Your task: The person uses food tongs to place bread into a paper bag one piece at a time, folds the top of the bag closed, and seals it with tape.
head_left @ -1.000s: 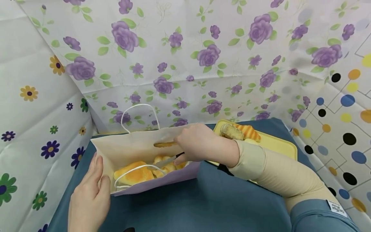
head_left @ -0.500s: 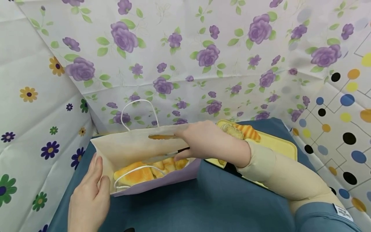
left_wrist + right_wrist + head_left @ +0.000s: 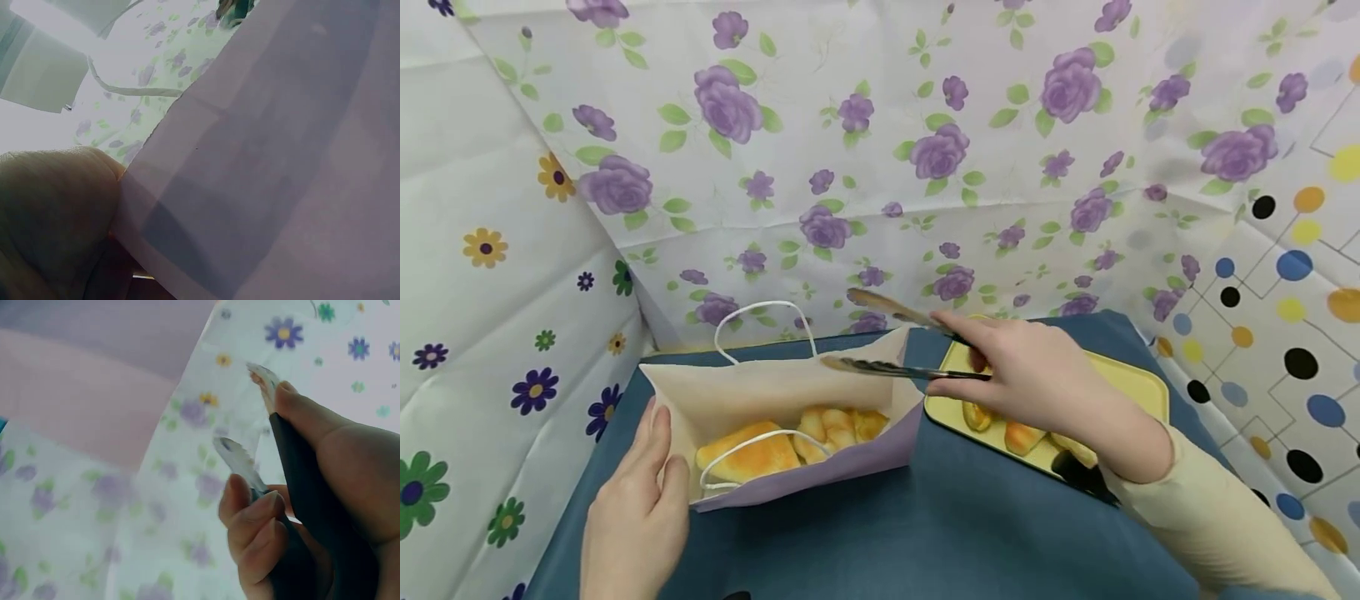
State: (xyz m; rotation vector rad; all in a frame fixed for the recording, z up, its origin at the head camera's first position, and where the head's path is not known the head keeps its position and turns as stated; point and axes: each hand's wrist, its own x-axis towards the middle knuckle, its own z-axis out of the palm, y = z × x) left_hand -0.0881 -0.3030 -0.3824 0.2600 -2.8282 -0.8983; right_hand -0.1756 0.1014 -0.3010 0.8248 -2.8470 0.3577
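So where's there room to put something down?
The big bare patch is the blue cloth in front of the bag, between the left hand and the right sleeve. The right end of the tray looks bare too, past the right hand. It's crowded along the tray's near edge, where breads lie, and inside the bag, where more bread sits.

Spread tongs (image 3: 887,368), near lilac paper bag (image 3: 872,463), golden bread (image 3: 752,452) inside
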